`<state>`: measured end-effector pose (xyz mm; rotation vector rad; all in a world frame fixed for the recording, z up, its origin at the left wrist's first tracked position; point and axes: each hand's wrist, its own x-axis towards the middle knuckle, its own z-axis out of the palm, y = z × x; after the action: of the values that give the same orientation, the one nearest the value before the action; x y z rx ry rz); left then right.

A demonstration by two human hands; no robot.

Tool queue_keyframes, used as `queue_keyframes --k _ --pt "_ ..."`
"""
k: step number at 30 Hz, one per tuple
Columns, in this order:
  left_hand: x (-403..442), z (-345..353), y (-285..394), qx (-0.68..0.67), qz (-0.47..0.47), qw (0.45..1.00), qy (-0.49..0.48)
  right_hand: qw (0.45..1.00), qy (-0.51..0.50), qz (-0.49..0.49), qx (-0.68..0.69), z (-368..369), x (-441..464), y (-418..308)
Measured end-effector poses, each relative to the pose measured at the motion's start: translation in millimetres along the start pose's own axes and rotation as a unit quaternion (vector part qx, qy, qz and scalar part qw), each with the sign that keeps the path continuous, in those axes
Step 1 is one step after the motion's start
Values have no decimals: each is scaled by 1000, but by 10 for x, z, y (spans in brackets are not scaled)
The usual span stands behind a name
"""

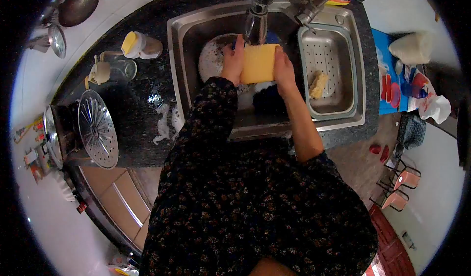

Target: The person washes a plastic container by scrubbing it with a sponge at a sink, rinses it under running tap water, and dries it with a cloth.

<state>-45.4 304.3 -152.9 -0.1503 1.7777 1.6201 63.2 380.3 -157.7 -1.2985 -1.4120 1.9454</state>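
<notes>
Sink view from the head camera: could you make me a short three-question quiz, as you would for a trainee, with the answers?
1. Multiple choice. Where is the yellow block?
A) On the counter
B) Between the left hand and the right hand
C) On the floor

2. True or false: the crumpled yellowish piece lies in the perforated metal tray.

3. Fill in the blank: on the picture's left side of the sink, the jar has a ____ lid.

Key: 1. B; 2. True; 3. yellow
</notes>
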Motion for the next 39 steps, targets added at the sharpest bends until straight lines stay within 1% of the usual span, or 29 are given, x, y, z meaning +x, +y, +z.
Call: queue_keyframes --k 2,5,8,11,14,15,17,18,20,21,23,24,26,27,29,30,32,33,35,38,39 --pt "-71 15 66 8 -2 1000 -4 999 30 -20 4 32 -46 -6" --pt "235 -98 -419 105 116 982 -108 996 67 -46 27 21 6 67" --pt "9 -35 -411 -34 177 972 -148 993 74 -83 36 51 25 127" --pt "-77 -41 -270 -28 112 989 -94 986 79 -148 8 128 -144 73" --pt "84 -104 -396 -1 104 989 -100 974 77 -207 -54 156 -172 130" --pt "72 -126 -403 26 105 990 -89 969 76 -223 -78 171 -195 114" --pt "56 -157 -413 78 106 989 -65 965 51 -218 -138 160 -223 63" --pt "76 -168 -498 20 94 992 -76 961 39 -214 -168 158 -253 29" --pt "136 -162 -704 -97 70 988 -99 928 55 -276 -246 166 -245 141" --pt "51 -139 -632 -121 3 987 -104 907 63 -304 -284 167 -257 188" --pt "-226 -95 -313 -167 -128 971 -111 916 64 -281 -280 160 -321 177" --pt "-258 -101 -223 -205 -149 958 -136 920 64 -271 -277 159 -342 169" --pt "-289 -139 -117 -280 -192 922 -189 885 49 -331 -325 112 -368 264" --pt "-268 -156 -134 -281 -183 917 -215 864 43 -360 -349 96 -380 296" --pt "-224 -190 -196 -285 -165 906 -266 866 50 -371 -332 86 -397 364" --pt "-228 -199 -186 -282 -165 906 -270 867 53 -377 -323 89 -402 375" --pt "-234 -214 -154 -274 -164 906 -277 870 28 -390 -301 64 -398 380" --pt "-224 -225 -147 -265 -167 914 -258 871 17 -397 -290 44 -394 377" --pt "-217 -247 -145 -248 -172 928 -219 895 -9 -369 -251 5 -386 376" --pt "-258 -252 -76 -226 -152 935 -228 920 -39 -324 -216 -41 -385 322" --pt "-246 -260 -91 -208 -146 943 -215 927 -47 -308 -209 -61 -385 300"
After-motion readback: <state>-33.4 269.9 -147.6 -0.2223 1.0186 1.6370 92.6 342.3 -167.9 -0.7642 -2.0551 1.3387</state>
